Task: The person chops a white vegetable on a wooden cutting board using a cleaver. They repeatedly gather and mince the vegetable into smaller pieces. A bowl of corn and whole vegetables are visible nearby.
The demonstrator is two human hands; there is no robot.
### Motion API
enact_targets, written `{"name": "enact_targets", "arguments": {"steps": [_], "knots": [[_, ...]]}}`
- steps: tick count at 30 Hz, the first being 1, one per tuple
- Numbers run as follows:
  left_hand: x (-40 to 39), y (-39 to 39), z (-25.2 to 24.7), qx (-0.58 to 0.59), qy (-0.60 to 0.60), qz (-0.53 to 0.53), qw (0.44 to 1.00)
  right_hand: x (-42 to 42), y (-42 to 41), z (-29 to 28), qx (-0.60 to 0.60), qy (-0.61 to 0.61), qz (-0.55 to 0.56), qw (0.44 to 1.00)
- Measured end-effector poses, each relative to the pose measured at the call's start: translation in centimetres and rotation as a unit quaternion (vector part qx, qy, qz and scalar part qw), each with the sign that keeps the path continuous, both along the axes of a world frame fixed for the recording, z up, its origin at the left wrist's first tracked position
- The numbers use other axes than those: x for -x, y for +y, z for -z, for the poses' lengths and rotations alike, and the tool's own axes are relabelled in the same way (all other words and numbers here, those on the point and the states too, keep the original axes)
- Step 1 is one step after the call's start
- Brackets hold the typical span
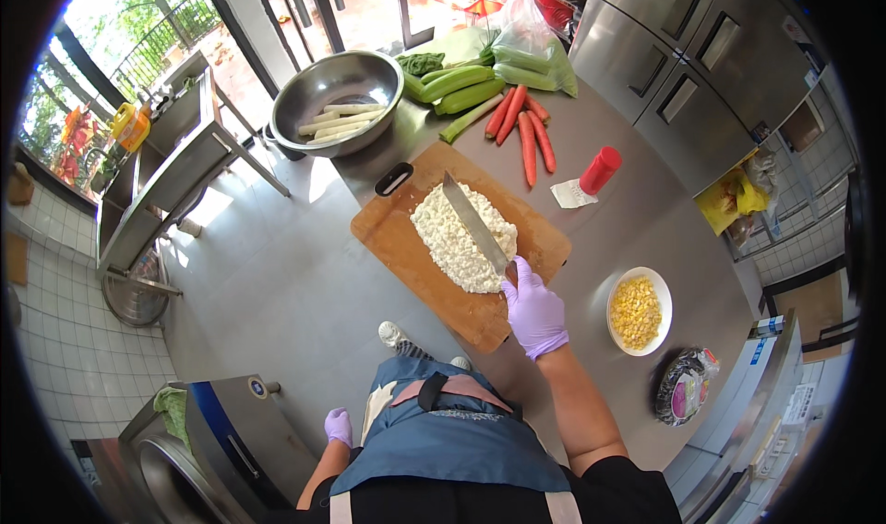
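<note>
My right hand, in a purple glove, grips the handle of a kitchen knife. Its broad blade lies across a mound of finely chopped white food, possibly crumbled tofu. Under the mound is a brown cutting board with a dark handle slot at its far left corner. My left hand, also gloved, hangs low by my side, away from the board. Its fingers look curled, with nothing visible in them.
On the steel table are a bowl of corn kernels, a black packaged item, a red shaker, paper, carrots, green gourds, a bagged vegetable bundle and a steel basin holding peeled white sticks.
</note>
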State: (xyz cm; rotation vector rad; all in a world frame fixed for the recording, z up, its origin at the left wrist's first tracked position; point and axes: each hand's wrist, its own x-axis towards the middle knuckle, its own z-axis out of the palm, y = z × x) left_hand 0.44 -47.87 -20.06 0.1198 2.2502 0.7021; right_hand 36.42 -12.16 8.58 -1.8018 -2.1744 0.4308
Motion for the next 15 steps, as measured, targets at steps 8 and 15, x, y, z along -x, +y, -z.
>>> {"name": "enact_targets", "arguments": {"steps": [8, 15], "knots": [[0.1, 3.6, -1.9, -0.088, 0.002, -0.010, 0.996, 0.0, -0.2, 0.2, -0.006, -0.013, -0.006, 1.000], [0.0, 3.2, 0.0, -0.085, -0.005, -0.004, 0.996, 0.0, 0.1, 0.0, 0.016, -0.043, -0.020, 0.999]]}}
